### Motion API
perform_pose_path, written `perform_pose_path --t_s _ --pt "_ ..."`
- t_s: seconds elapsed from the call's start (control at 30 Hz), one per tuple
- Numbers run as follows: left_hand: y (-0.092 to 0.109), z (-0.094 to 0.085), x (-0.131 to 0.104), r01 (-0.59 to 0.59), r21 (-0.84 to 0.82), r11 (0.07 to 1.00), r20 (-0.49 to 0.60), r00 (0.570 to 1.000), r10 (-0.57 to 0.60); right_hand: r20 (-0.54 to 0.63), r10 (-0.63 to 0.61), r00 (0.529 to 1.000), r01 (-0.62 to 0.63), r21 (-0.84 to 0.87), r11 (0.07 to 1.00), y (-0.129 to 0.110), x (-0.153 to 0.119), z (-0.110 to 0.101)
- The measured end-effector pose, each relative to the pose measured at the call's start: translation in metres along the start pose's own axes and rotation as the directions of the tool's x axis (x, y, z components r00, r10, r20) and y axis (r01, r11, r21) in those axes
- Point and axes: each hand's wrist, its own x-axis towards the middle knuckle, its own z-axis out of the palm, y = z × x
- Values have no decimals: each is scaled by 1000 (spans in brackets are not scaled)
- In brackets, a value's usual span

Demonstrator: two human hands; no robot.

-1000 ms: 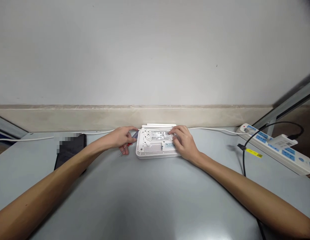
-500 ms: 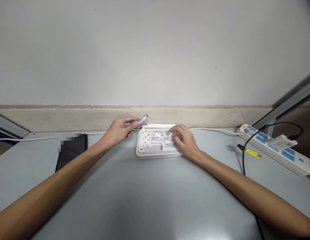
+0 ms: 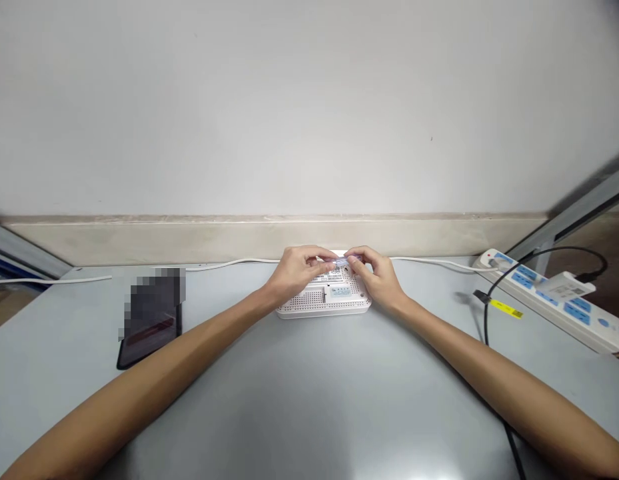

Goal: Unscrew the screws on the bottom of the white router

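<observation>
A white router [image 3: 319,309] lies on the table with its vented, labelled underside up. Above its far half, a short translucent purplish stick [image 3: 341,261] is held level between my hands; its exact kind cannot be made out. The left end is pinched between thumb and fingers of my left hand [image 3: 296,272], which is closed. At the other end, thumb and forefinger of my right hand [image 3: 378,277] close on the stick, over the router's right side. Both hands cover parts of the router and its label.
A black phone [image 3: 152,340], partly pixelated, lies beside my left forearm. A white power strip [image 3: 554,300] with a plugged-in adapter [image 3: 564,287] stands at the right. A black cable [image 3: 486,327] with a yellow tag [image 3: 506,307] passes under my right forearm. The wall [image 3: 309,133] rises behind.
My left hand has moved right with the stick, from beside the router to above it. My right hand has shifted slightly and now grips the stick's other end.
</observation>
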Motion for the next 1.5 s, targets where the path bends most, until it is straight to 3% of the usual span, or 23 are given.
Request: perform_pose_path --t_s 0.13,0.27,0.57,0.73,0.93,1.13,1.37,1.5 --pt "-7 2 -3 106 -65 992 98 990 -99 -18 3 1000 -3 -7 1000 7 -2 2" --pt "-13 1 -3 137 -189 972 139 984 -111 -24 52 998 -50 89 995 7 -4 4" --pt "-6 1 -5 147 -156 977 49 989 -141 7 119 993 -117 222 968 -2 -10 7" --pt "-13 -2 -4 105 -256 961 21 994 -103 18 110 994 -111 224 968 0 -7 5" --pt "-19 -8 -2 107 -363 926 120 990 -68 -23 63 998 -58 190 980 -7 -7 3" --pt "-15 -8 -4 136 -341 930 227 972 -59 108 47 993 -76 284 956 -18 -13 6" --pt "-10 -4 -5 181 -196 964 88 982 -166 21 82 996 -84 325 942 -14 -13 7" --pt "-10 -5 -4 145 -265 953 123 986 -116 32 38 999 -46 302 952 -15 -15 8"
